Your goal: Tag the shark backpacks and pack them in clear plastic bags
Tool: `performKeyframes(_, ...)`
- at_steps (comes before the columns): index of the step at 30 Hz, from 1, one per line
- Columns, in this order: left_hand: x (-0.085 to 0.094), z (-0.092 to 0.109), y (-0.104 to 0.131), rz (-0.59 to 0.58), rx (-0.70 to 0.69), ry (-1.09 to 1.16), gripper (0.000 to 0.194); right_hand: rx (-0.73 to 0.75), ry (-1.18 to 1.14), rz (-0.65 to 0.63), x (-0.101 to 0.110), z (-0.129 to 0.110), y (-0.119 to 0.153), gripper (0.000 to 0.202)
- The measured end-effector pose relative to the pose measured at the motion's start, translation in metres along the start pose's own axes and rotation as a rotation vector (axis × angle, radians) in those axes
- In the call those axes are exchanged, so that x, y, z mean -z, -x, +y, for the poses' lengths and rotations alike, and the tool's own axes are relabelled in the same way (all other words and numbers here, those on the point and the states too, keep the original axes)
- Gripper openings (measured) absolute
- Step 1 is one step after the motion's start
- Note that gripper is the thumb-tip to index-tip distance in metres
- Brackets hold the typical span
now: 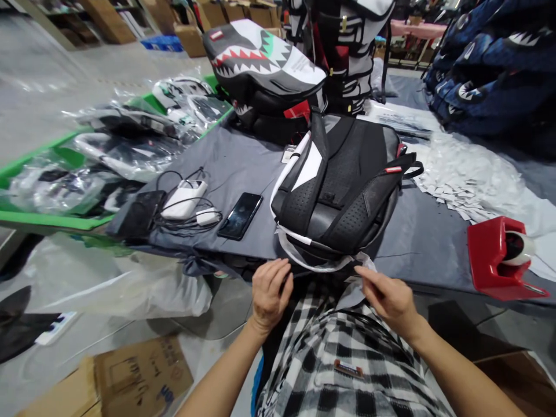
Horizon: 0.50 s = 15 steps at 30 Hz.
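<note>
A black backpack (343, 168) with white trim lies on the grey cloth-covered table (226, 150), its shoulder straps facing up. My left hand (271, 289) is at the table's front edge, just below the bag's lower left corner, fingers curled; what they hold, if anything, is hidden. Near the bag's lower right, my right hand (388, 298) pinches a piece of translucent whitish material (364, 263) between thumb and index finger. Left of the backpack lie a black phone (241, 215) and a white power bank (185, 198) with cables.
A red tape dispenser (490, 255) stands at the right, before a heap of small white packets (473, 168). Behind are a shark-mouth backpack (264, 63) and stacked blue bags (486, 75). A green bin (47, 223) of wrapped bags is left; a cardboard box (139, 373) sits below.
</note>
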<state>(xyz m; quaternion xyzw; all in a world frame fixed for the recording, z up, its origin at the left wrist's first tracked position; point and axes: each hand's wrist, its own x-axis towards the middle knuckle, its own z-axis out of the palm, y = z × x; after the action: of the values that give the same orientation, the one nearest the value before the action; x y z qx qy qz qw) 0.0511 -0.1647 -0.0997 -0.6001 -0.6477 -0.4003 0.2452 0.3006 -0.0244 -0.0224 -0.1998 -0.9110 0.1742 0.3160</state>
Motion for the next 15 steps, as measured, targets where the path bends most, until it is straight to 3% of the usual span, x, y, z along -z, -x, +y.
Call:
performKeyframes(3,-0.012,-0.027,-0.001,-0.018,-0.022,-0.032,0.055,0.193,0.178,0.042,-0.025,0.002,0.009,0.06)
performKeyframes(6,-0.022,-0.046,-0.006,-0.051,-0.089,0.012,0.059,0.22,0.28,0.07,-0.044,0.006,0.01,0.072)
performKeyframes(11,-0.03,-0.064,-0.013,-0.051,-0.156,0.066,0.061,0.231,0.341,0.049,-0.051,0.012,0.008,0.074)
performKeyframes(15,-0.032,-0.076,-0.023,-0.086,-0.321,0.03,0.05,0.236,0.405,0.029,-0.051,0.018,0.006,0.068)
